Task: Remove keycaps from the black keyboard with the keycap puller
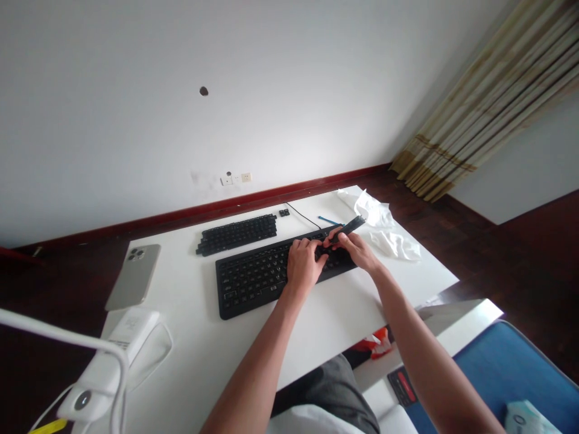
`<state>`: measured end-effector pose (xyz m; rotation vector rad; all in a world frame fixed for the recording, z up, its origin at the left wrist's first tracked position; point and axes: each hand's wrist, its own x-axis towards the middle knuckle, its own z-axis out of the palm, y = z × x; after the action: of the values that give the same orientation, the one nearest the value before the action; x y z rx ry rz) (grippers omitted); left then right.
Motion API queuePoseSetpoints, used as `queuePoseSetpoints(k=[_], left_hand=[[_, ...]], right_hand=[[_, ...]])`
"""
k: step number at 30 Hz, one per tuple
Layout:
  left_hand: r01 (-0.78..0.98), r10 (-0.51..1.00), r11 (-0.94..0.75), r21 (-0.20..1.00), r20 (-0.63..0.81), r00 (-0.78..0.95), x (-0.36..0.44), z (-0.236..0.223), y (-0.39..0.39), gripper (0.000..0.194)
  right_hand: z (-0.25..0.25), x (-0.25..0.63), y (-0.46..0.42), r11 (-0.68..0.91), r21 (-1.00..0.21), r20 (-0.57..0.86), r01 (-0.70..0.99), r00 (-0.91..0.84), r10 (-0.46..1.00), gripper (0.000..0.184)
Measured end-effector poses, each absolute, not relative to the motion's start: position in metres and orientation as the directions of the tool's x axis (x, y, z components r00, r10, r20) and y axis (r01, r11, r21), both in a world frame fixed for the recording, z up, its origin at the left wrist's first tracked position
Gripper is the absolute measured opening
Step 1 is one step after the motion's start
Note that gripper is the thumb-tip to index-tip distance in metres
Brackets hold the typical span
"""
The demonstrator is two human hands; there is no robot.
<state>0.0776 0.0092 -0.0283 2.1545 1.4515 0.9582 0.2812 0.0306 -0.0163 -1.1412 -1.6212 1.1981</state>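
A black keyboard (253,278) lies at a slant on the white table, and its keys look bare of their caps. Over its right half rests my left hand (302,260), fingers bent and thumb apart, touching the keys. My right hand (356,249) is closed round a black brush (351,226) above the keyboard's right end; its bristly tip points up and to the right. The fingertips of both hands are close together. Behind the keyboard, black keycaps (239,233) lie in rows, with a few loose keycaps (284,212) beside them.
On the white table (190,337) lie a phone (136,274) and a white power strip (113,361) with cables at the left. A blue stick (328,220) and crumpled white plastic (384,223) are at the back right. A blue seat (511,367) stands to the right.
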Motion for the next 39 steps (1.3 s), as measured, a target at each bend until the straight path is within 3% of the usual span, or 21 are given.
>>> queuePoseSetpoints(k=[12,19,23,27,34,39], left_hand=[[0.66,0.906,-0.419,0.623,0.337,0.257,0.075,-0.023,0.008,0.027],[0.679,0.885,-0.461,0.572,0.357,0.3,0.075,-0.016,0.004,0.031],[0.69,0.875,-0.477,0.545,0.366,0.316,0.07,-0.015,0.006,0.033],[0.642,0.9,-0.429,0.636,0.363,0.242,0.06,-0.02,0.014,0.031],[0.577,0.926,-0.37,0.728,0.343,0.16,0.052,-0.025,0.02,0.027],[0.481,0.918,-0.344,0.806,0.397,-0.009,0.051,-0.024,0.021,0.048]], right_hand=[[0.015,0.258,0.008,0.337,-0.769,0.26,0.543,-0.216,0.941,0.039],[0.017,0.256,0.008,0.322,-0.763,0.283,0.561,-0.158,0.946,0.04],[0.01,0.249,0.017,0.293,-0.821,0.282,0.489,-0.098,0.954,0.041],[0.008,0.236,0.033,0.261,-0.864,0.25,0.43,-0.083,0.965,0.046],[0.019,0.223,0.078,0.342,-0.813,0.233,0.472,-0.276,0.933,0.05],[0.014,0.213,0.093,0.392,-0.755,0.345,0.525,-0.191,0.919,0.056]])
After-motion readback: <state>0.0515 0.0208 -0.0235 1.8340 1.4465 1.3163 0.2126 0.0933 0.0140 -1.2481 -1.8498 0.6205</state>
